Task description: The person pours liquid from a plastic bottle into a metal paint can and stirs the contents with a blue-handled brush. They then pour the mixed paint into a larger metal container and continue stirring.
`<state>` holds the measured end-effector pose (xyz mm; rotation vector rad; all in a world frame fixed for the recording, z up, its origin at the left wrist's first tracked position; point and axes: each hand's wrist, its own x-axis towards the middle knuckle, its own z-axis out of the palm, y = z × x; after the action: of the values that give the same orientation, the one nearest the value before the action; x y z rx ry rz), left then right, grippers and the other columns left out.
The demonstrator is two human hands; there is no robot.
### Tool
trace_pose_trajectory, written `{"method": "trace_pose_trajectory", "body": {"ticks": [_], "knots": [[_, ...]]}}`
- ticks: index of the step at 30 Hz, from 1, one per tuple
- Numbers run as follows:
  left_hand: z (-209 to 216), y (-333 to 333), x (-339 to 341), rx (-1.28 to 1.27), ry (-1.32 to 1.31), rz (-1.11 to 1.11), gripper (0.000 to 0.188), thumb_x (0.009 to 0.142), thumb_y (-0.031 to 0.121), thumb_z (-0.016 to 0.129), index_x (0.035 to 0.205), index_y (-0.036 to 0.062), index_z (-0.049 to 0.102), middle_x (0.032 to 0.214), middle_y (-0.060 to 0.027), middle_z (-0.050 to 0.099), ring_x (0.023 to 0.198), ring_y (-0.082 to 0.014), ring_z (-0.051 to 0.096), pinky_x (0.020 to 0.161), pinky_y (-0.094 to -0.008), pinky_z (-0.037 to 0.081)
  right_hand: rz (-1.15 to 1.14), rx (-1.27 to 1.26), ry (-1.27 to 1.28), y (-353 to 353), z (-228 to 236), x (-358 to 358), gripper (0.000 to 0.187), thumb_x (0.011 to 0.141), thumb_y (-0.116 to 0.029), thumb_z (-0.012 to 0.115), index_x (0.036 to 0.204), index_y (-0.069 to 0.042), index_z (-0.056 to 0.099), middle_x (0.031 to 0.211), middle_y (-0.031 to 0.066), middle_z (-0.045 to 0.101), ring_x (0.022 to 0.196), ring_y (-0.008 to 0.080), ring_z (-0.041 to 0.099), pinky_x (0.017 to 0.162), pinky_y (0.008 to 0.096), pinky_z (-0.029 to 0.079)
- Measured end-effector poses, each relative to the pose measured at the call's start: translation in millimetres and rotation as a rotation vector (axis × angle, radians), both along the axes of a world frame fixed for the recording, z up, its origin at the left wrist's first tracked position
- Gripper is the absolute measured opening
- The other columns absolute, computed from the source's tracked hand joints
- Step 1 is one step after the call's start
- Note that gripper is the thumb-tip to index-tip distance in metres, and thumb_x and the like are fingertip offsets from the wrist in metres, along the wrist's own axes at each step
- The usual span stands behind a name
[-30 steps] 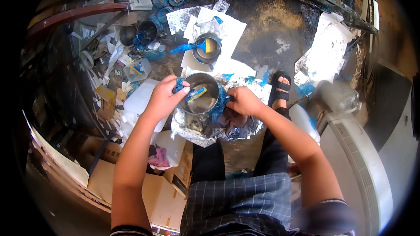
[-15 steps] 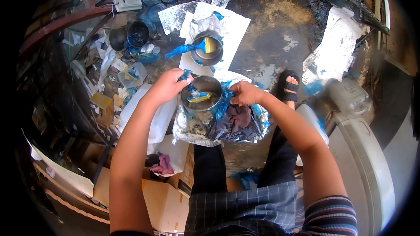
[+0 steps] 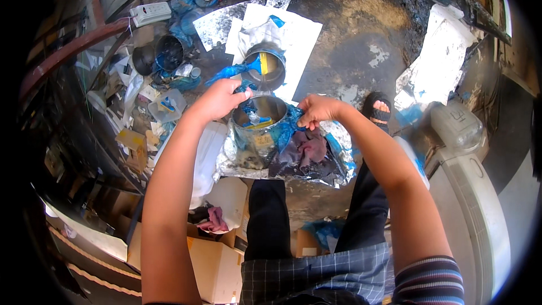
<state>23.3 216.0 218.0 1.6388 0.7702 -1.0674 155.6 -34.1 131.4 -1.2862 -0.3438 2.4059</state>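
Observation:
My left hand (image 3: 222, 101) is closed around the blue-wrapped handle of a paintbrush (image 3: 259, 121). The brush's yellow-and-blue head lies inside a round metal pot (image 3: 263, 142), by its near rim. At the pot's right side, my right hand (image 3: 320, 112) pinches blue plastic wrap (image 3: 291, 120) bunched there. Just beyond sits a second metal pot (image 3: 275, 81) on white sheets, with another brush (image 3: 260, 64) resting across it, its handle also wrapped in blue. Below my right hand lies a dull purple cloth (image 3: 312, 149) on dark, stained plastic.
White paper sheets (image 3: 305, 28) lie on the stained floor ahead. To the left are dark containers (image 3: 169, 53), a clear tub (image 3: 167, 105), scraps and a white power strip (image 3: 151, 13). Cardboard boxes (image 3: 212, 265) stand near my legs. A pale appliance-like casing (image 3: 477, 203) is at right.
The near pot's front wall shows more now, and its opening looks narrower. The brush head sits nearer that pot's near rim. Both hands keep their holds; the whole view has shifted slightly.

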Motion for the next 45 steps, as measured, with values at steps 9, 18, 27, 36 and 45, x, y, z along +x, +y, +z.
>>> {"method": "trace_pose_trajectory", "body": {"ticks": [9, 18, 27, 36, 45], "knots": [[-12, 2, 12, -0.013, 0.014, -0.074, 0.024, 0.092, 0.025, 0.062, 0.1, 0.0027, 0.065, 0.08, 0.0004, 0.061, 0.067, -0.0086, 0.053, 0.063, -0.0267, 0.046, 0.003, -0.107, 0.163, 7, -13, 5, 0.012, 0.079, -0.014, 0.076, 0.085, -0.006, 0.068, 0.07, 0.0037, 0.067, 0.059, 0.0106, 0.064, 0.053, 0.0231, 0.05], [-4, -2, 33, -0.125, -0.11, 0.069, 0.014, 0.085, 0.011, 0.069, 0.095, 0.0026, 0.064, 0.083, 0.0027, 0.062, 0.069, -0.0028, 0.051, 0.062, -0.0226, 0.044, -0.004, -0.164, 0.297, 14, -22, 14, 0.011, 0.08, -0.011, 0.075, 0.083, -0.005, 0.067, 0.069, 0.0035, 0.067, 0.057, 0.0099, 0.064, 0.051, 0.0203, 0.05], [4, 2, 56, -0.083, -0.109, 0.022, 0.015, 0.079, 0.012, 0.071, 0.089, 0.0025, 0.065, 0.075, -0.0029, 0.064, 0.065, -0.009, 0.058, 0.062, -0.0279, 0.048, -0.04, -0.148, 0.384, 14, -23, 24, 0.014, 0.078, -0.014, 0.077, 0.082, -0.007, 0.065, 0.071, 0.0046, 0.068, 0.061, 0.0113, 0.064, 0.055, 0.0227, 0.049], [0, 7, 72, -0.107, -0.063, 0.025, 0.009, 0.084, 0.005, 0.067, 0.09, 0.0027, 0.061, 0.08, 0.0001, 0.061, 0.067, -0.006, 0.054, 0.062, -0.0227, 0.048, -0.033, -0.129, 0.398, 17, -19, 30, 0.014, 0.079, -0.012, 0.076, 0.084, -0.005, 0.066, 0.071, 0.0045, 0.067, 0.06, 0.011, 0.064, 0.053, 0.0223, 0.048], [5, 34, 86, 0.0, -0.191, 0.089, 0.01, 0.087, 0.01, 0.064, 0.094, 0.0041, 0.059, 0.084, 0.0018, 0.06, 0.071, -0.006, 0.053, 0.067, -0.0233, 0.047, -0.061, -0.116, 0.41, 11, -21, 27, 0.015, 0.078, -0.012, 0.076, 0.084, -0.004, 0.065, 0.072, 0.0058, 0.067, 0.061, 0.0122, 0.063, 0.054, 0.023, 0.048]]}}
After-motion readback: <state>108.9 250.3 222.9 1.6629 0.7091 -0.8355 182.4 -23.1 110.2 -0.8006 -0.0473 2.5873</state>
